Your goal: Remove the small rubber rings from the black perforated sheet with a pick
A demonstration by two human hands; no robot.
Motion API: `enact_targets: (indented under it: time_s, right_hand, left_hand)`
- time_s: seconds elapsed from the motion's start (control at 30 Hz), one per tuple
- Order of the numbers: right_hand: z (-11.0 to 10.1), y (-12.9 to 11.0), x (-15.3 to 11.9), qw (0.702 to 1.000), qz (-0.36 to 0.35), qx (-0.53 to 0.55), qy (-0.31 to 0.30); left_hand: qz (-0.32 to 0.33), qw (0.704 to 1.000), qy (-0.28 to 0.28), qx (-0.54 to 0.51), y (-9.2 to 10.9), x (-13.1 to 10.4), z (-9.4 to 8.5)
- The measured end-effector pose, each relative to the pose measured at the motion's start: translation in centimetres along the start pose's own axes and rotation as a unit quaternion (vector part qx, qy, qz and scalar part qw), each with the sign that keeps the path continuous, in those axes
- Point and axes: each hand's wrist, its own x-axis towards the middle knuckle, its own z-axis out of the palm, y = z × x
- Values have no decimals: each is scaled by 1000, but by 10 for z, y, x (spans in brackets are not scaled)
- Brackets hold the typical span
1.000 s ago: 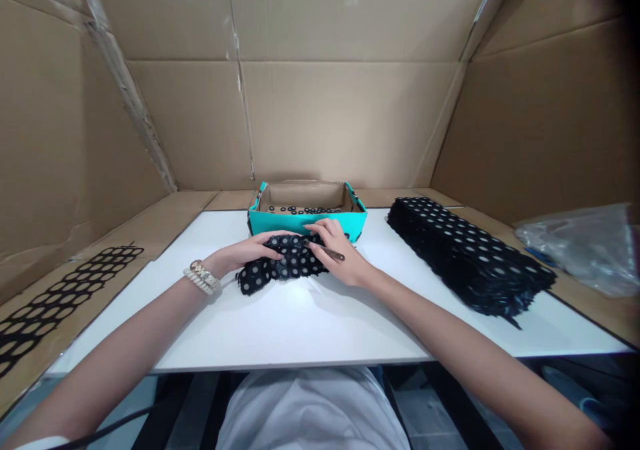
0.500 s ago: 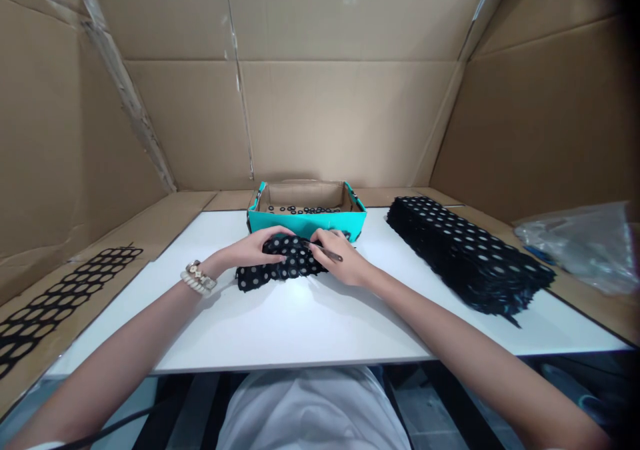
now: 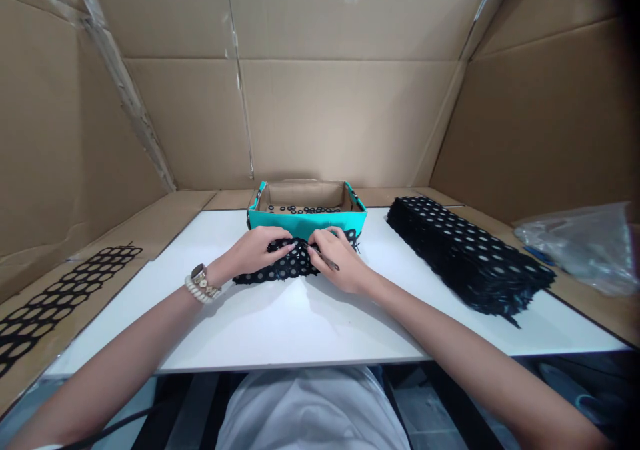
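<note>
A black piece of fabric with pale round dots (image 3: 295, 263) lies on the white table, in front of a teal box (image 3: 307, 222). My left hand (image 3: 257, 249), with a watch and bracelets on its wrist, pinches the fabric's upper edge between thumb and fingers. Close beside it, my right hand (image 3: 337, 257) holds a thin dark tool (image 3: 327, 261) whose tip points at the fabric between the hands. Part of the fabric shows behind the right hand. Small black rings (image 3: 290, 209) lie inside the box.
A thick stack of dotted black fabric (image 3: 475, 250) rests on the table's right side. Beyond it lies a clear plastic bag (image 3: 585, 247). On the left cardboard is a black net-like strip with round holes (image 3: 65, 293). Cardboard walls (image 3: 345, 123) surround the table.
The fabric has bunched and shifted between my hands, and more of it shows behind the right hand. My left wrist has turned, bringing the watch face into view.
</note>
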Motion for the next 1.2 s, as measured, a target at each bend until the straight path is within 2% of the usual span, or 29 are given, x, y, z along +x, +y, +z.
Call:
enact_targets:
  time_s: [0.27,0.63,1.2]
  right_hand:
    - [1,-2,0,1000,-18,-14,-2]
    - [-1,-6,-1,1000,-22,-17,1]
    - [-2,-6,-2,999,-28,-22,-6]
  left_hand:
    - [-14,999,-8,49,5,-1,4]
    - [-39,995,19,94,8,-3,9]
    - [-39,993,22,105,9,-3,9]
